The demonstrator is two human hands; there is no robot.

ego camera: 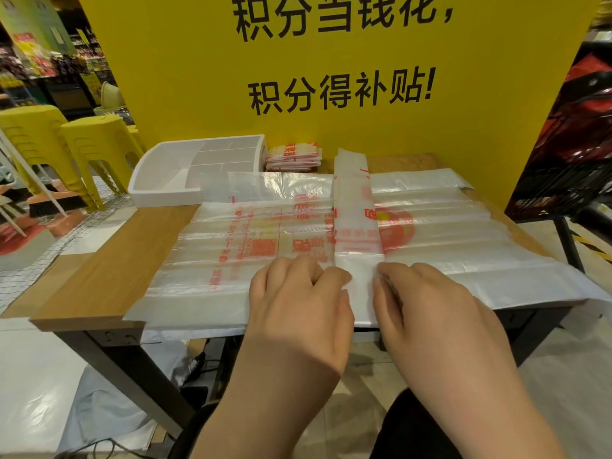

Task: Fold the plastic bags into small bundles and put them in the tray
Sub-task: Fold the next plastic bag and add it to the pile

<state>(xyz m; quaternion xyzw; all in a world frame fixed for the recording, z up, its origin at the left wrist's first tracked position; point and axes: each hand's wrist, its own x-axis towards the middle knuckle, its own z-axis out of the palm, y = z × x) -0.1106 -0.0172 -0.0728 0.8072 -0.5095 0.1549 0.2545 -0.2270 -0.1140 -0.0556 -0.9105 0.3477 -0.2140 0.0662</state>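
Yellow sign (pixel 185 104) "积分得补贴!"; hands (pixel 298 293) (pixel 430 303) pinch bag (pixel 356 226).

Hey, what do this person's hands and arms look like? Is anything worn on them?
Nothing is worn on them. The left hand and the right hand have no gloves, and no ring, watch or bracelet shows on the backs or wrists. The left forearm and the right forearm are uncovered down to the picture's bottom edge. No sleeve is in view.
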